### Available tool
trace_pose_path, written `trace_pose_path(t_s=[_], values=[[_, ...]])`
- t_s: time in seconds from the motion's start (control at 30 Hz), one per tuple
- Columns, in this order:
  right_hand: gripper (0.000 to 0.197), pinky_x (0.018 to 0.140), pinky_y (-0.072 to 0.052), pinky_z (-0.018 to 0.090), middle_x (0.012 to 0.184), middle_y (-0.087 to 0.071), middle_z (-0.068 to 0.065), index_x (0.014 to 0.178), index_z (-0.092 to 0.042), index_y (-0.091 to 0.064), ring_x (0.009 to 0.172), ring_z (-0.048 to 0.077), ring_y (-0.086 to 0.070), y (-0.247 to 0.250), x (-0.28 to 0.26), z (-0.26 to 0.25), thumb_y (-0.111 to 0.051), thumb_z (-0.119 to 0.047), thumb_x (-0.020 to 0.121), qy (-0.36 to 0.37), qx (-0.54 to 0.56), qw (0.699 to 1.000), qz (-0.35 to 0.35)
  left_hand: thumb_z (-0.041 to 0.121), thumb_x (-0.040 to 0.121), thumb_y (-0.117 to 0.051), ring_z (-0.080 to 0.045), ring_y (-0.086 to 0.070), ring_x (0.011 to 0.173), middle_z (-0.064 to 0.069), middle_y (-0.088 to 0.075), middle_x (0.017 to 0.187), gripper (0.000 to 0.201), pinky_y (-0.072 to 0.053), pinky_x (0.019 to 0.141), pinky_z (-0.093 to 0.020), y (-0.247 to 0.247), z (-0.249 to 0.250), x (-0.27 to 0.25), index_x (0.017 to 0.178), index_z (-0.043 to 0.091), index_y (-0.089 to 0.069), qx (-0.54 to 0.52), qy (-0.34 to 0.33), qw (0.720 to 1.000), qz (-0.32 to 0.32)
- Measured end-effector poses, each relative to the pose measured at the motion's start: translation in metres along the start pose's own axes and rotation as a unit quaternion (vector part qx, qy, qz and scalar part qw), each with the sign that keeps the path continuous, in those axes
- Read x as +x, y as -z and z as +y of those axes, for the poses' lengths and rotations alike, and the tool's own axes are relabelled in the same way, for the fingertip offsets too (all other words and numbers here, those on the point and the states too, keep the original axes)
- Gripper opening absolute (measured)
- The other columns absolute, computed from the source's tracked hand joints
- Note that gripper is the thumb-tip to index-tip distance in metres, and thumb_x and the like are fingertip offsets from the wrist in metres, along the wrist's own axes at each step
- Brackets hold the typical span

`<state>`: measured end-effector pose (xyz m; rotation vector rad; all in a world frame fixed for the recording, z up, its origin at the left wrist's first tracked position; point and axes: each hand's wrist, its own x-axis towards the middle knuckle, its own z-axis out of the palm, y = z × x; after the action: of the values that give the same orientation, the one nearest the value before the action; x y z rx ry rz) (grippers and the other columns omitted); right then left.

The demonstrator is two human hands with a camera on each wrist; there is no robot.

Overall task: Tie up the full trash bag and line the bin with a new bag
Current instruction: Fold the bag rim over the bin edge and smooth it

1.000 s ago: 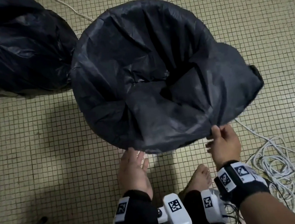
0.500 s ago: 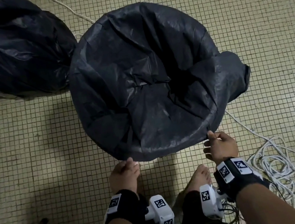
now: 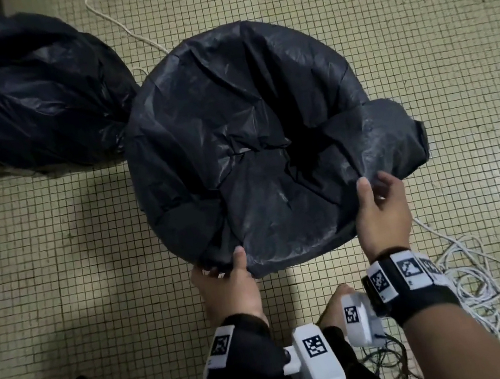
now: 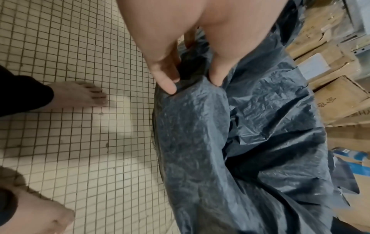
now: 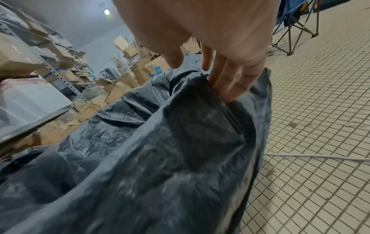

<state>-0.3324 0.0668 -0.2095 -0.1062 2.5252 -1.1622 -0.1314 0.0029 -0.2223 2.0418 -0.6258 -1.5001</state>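
New bag (image 3: 253, 142), mouth spread mid-frame directly ahead of both hands: left hand (image 3: 226, 288) pinches near hem, right hand (image 3: 382, 216) grips hem lower right.

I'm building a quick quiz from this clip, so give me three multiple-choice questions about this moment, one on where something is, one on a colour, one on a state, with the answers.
1. Where does the full trash bag lie relative to the bin?
A. To its left, on the floor
B. Inside it
C. To its right, on the cable

2. What colour is the new bag lining the bin?
A. White
B. Black
C. Blue

3. What is the left hand doing?
A. Hanging idle
B. Resting flat on the floor
C. Pinching the bag's edge at the near rim

Answers: 1 A, the head view shows the bulging bag beside the bin's left side. 2 B, the plastic is black in all views. 3 C, the left wrist view shows thumb and fingers clamping the fold.
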Motion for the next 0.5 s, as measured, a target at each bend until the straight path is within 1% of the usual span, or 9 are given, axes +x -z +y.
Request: trace_pose_path(t_s=[0.07, 0.13, 0.2, 0.27, 0.3, 0.37, 0.4, 0.43, 0.5], values=[[0.039, 0.09, -0.041, 0.023, 0.114, -0.066, 0.001, 0.128, -0.014, -0.056, 0.102, 0.013, -0.059, -0.003, 0.012, -0.006, -0.058, -0.036, 0.096, -0.006, -0.035, 0.999, 0.007, 0.028, 0.084, -0.08, -0.022, -0.071, 0.092, 0.005, -0.069, 0.105, 0.057, -0.06, 0.087, -0.049, -0.002, 0.0, 0.001, 0.13, 0.032, -0.046, 0.0, -0.003, 1.0, -0.001], [0.033, 0.085, -0.036, 0.02, 0.105, -0.066, 0.001, 0.122, -0.012, -0.059, 0.097, 0.014, -0.058, -0.003, 0.018, -0.005, -0.061, -0.03, 0.094, -0.021, -0.057, 0.998, 0.0, 0.02, 0.085, -0.079, -0.022, -0.072, 0.093, -0.001, -0.071, 0.11, 0.055, -0.061, 0.085, -0.046, 0.001, 0.004, 0.007, 0.13, 0.032, -0.051, -0.016, -0.012, 1.0, -0.002], [0.03, 0.082, -0.037, 0.023, 0.094, -0.063, -0.004, 0.113, -0.013, -0.06, 0.094, 0.018, -0.06, 0.0, 0.017, -0.002, -0.062, -0.035, 0.093, -0.029, -0.067, 0.997, -0.014, 0.017, 0.083, -0.08, -0.021, -0.071, 0.094, -0.002, -0.071, 0.113, 0.051, -0.061, 0.08, -0.042, 0.009, 0.011, 0.019, 0.125, 0.034, -0.056, -0.022, -0.03, 0.999, -0.008], [0.032, 0.078, -0.036, 0.025, 0.083, -0.059, -0.012, 0.102, -0.015, -0.06, 0.085, 0.016, -0.057, 0.004, 0.012, 0.001, -0.057, -0.046, 0.093, -0.029, -0.064, 0.997, -0.011, 0.019, 0.082, -0.081, -0.02, -0.074, 0.089, 0.0, -0.072, 0.113, 0.047, -0.061, 0.076, -0.043, 0.019, 0.021, 0.034, 0.119, 0.037, -0.061, -0.016, -0.053, 0.998, -0.028], [0.034, 0.077, -0.035, 0.026, 0.079, -0.055, -0.015, 0.1, -0.015, -0.059, 0.082, 0.016, -0.054, 0.005, 0.01, 0.003, -0.054, -0.049, 0.094, -0.029, -0.06, 0.998, -0.001, 0.02, 0.081, -0.082, -0.019, -0.075, 0.088, 0.001, -0.072, 0.114, 0.049, -0.061, 0.075, -0.044, 0.023, 0.027, 0.04, 0.122, 0.037, -0.061, -0.018, -0.058, 0.998, -0.035], [0.036, 0.076, -0.033, 0.027, 0.077, -0.05, -0.018, 0.098, -0.014, -0.056, 0.08, 0.017, -0.051, 0.006, 0.01, 0.007, -0.05, -0.05, 0.096, -0.038, -0.053, 0.998, 0.026, 0.025, 0.079, -0.084, -0.019, -0.073, 0.097, 0.0, -0.068, 0.122, 0.066, -0.06, 0.084, -0.045, 0.029, 0.035, 0.049, 0.137, 0.031, -0.052, -0.029, -0.063, 0.997, -0.021], [0.036, 0.076, -0.033, 0.027, 0.076, -0.051, -0.015, 0.099, -0.014, -0.055, 0.081, 0.018, -0.05, 0.006, 0.012, 0.009, -0.048, -0.049, 0.097, -0.045, -0.049, 0.997, 0.034, 0.031, 0.078, -0.085, -0.019, -0.071, 0.101, 0.0, -0.068, 0.122, 0.07, -0.059, 0.085, -0.043, 0.03, 0.037, 0.052, 0.139, 0.027, -0.05, -0.036, -0.063, 0.997, -0.004], [0.036, 0.077, -0.034, 0.027, 0.078, -0.053, -0.01, 0.1, -0.012, -0.055, 0.083, 0.019, -0.05, 0.005, 0.013, 0.011, -0.047, -0.048, 0.098, -0.047, -0.046, 0.997, 0.036, 0.04, 0.078, -0.084, -0.016, -0.071, 0.099, 0.001, -0.069, 0.118, 0.065, -0.06, 0.082, -0.038, 0.031, 0.038, 0.053, 0.133, 0.025, -0.053, -0.037, -0.065, 0.997, 0.017], [0.035, 0.078, -0.036, 0.028, 0.086, -0.059, 0.001, 0.099, -0.009, -0.058, 0.085, 0.021, -0.052, 0.003, 0.015, 0.013, -0.044, -0.041, 0.101, -0.031, -0.051, 0.998, 0.018, 0.058, 0.08, -0.074, -0.013, -0.074, 0.085, 0.003, -0.075, 0.098, 0.044, -0.058, 0.067, -0.031, 0.03, 0.038, 0.051, 0.108, 0.025, -0.065, -0.023, -0.062, 0.997, 0.04]])
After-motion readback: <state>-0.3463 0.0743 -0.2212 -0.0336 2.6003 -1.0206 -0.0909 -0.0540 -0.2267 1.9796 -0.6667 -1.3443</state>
